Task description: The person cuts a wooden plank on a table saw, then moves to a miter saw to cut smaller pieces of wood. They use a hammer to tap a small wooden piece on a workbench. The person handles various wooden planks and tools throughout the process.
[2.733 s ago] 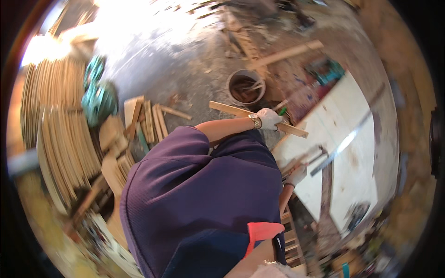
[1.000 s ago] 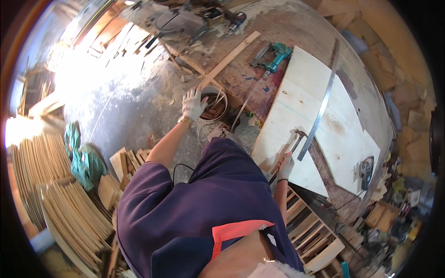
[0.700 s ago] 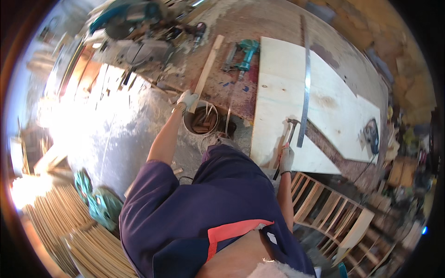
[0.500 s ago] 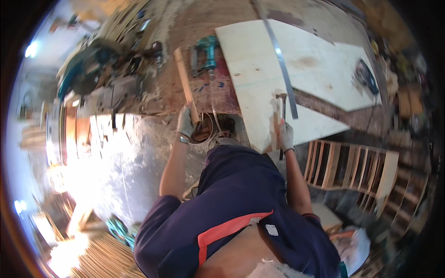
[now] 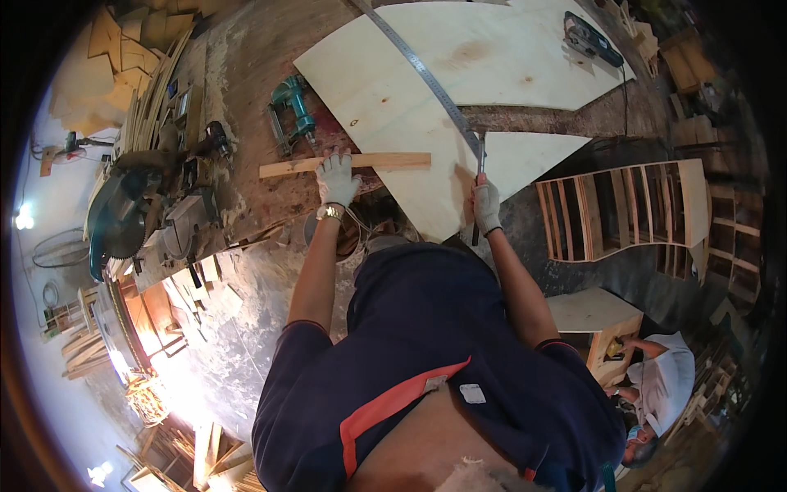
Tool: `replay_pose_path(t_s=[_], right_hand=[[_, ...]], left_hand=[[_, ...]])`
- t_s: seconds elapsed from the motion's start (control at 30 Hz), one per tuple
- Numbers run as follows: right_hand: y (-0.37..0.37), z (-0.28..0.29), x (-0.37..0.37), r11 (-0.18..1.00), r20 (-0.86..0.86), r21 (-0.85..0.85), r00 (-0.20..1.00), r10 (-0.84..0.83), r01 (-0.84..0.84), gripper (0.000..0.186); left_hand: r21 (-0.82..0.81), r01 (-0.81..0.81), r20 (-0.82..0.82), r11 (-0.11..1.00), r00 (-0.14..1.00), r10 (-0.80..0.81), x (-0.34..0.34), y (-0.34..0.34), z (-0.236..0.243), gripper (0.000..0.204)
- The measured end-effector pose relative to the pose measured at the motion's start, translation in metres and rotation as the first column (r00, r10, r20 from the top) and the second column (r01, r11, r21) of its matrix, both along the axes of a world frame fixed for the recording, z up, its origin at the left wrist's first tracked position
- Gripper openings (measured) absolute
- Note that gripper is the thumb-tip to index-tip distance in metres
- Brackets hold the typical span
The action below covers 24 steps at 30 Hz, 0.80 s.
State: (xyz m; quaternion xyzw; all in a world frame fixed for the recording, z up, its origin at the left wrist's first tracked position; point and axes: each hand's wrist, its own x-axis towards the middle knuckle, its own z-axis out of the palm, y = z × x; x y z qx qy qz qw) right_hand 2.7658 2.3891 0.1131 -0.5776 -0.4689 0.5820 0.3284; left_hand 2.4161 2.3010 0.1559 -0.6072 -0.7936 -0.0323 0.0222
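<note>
My left hand [image 5: 335, 182], in a pale work glove with a watch at the wrist, grips a narrow wooden strip [image 5: 398, 160] around its middle. The strip lies crosswise over the workbench, its right end above a light plywood sheet [image 5: 426, 184]. In my gloved right hand [image 5: 487, 207] a hammer [image 5: 481, 156] is held by its handle, head pointing away from me. The hammer head is close to the end of a steel ruler [image 5: 422, 70] on the plywood. A teal nail gun [image 5: 293, 111] rests just beyond my left hand.
A teal mitre saw [image 5: 115, 217] stands at the left. A corded power tool [image 5: 592, 39] sits on the far right plywood. Slatted wooden frames [image 5: 619, 209] stand at right. Lower right, another person [image 5: 660, 385] has hands at a wooden box [image 5: 594, 316].
The wooden strip has swung from nearly upright in view to crosswise, and my left hand has moved forward. The hammer has shifted slightly left. The view has turned, bringing the other person into sight.
</note>
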Motion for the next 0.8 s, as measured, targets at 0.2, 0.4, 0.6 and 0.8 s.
replay_pose_path(t_s=[0.2,0.4,0.6,0.8], right_hand=[[0.0,-0.003,0.0,0.973,0.053,0.154,0.985,0.164,-0.17,0.056],[-0.007,0.013,0.003,0.979,0.15,0.142,0.981,0.127,-0.149,0.054],[-0.004,0.066,0.001,0.974,0.316,0.147,0.941,0.12,-0.173,0.053],[-0.002,0.067,-0.03,0.922,0.366,0.22,0.903,0.224,-0.318,0.052]], left_hand=[[-0.145,0.244,0.058,0.959,0.97,-0.238,-0.015,0.014,0.011,0.05],[-0.346,0.105,0.566,0.932,0.816,0.118,0.059,-0.024,0.027,0.055],[-0.368,-0.026,0.779,0.929,0.537,0.324,0.089,-0.056,-0.004,0.073],[-0.412,-0.043,0.769,0.91,0.519,0.373,0.091,-0.058,-0.002,0.068]])
